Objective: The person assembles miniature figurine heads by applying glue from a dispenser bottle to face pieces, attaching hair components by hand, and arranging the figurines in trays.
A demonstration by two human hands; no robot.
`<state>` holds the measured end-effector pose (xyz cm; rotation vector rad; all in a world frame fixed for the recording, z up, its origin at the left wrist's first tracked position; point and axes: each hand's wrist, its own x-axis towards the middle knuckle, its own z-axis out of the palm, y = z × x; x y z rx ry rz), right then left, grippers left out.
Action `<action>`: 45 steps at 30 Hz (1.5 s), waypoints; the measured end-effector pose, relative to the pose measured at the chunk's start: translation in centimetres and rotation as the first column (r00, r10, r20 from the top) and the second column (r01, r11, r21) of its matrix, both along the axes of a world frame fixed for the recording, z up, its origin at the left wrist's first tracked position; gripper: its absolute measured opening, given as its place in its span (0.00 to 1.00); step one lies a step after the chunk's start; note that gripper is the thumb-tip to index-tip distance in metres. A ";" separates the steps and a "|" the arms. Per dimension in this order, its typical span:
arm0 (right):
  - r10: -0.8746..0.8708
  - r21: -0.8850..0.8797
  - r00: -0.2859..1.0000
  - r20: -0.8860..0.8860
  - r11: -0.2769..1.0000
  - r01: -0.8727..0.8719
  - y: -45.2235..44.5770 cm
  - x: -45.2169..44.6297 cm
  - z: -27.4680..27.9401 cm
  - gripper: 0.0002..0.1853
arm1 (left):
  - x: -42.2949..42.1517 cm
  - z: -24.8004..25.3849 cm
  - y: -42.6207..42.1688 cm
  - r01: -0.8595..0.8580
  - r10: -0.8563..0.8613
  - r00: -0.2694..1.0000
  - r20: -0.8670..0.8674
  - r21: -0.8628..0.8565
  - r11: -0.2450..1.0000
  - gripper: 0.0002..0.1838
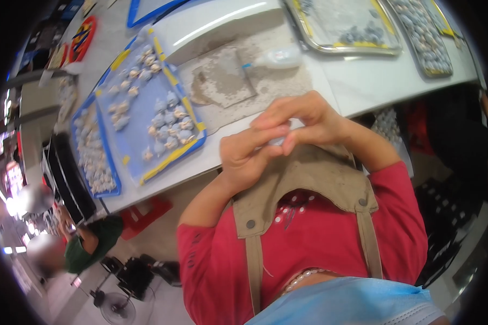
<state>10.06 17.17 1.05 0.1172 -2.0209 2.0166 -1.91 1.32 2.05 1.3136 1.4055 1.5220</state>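
My left hand (248,156) and my right hand (312,120) meet above the apron at the table's front edge, fingers bent toward each other. A small pale-bluish piece (277,141) shows between the fingertips of both hands, mostly covered by them. Just beyond the hands lies a stained grey work board (225,81), with a white squeeze bottle (283,58) on its side, its blue tip pointing left. Left of the board, a blue tray (141,127) edged with yellow tape holds several small grey-and-cream lumps in clusters.
Another blue tray (117,181) of small pieces stands farther left. Two metal-rimmed trays (358,51) (436,73) with grey pieces are at the upper right. A co-worker in a green top (95,246) is at lower left, near a red stool (146,216) and a fan (115,309).
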 end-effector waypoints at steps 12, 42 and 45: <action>-0.192 -0.137 0.972 0.135 0.968 0.211 -0.6 -1.4 0.0 0.20 | -12.8 -0.5 -6.9 -0.814 0.561 0.494 -0.664 -0.126 0.567 0.17; -0.694 0.810 0.718 -0.045 0.395 0.433 3.2 -0.5 -2.5 0.18 | -0.8 -0.5 -2.0 0.087 0.246 0.390 0.887 -0.302 0.949 0.21; -0.744 0.659 0.668 0.001 0.503 0.559 2.8 0.8 -2.2 0.18 | 0.9 -1.6 -0.3 0.042 0.238 0.576 0.782 -0.319 0.947 0.22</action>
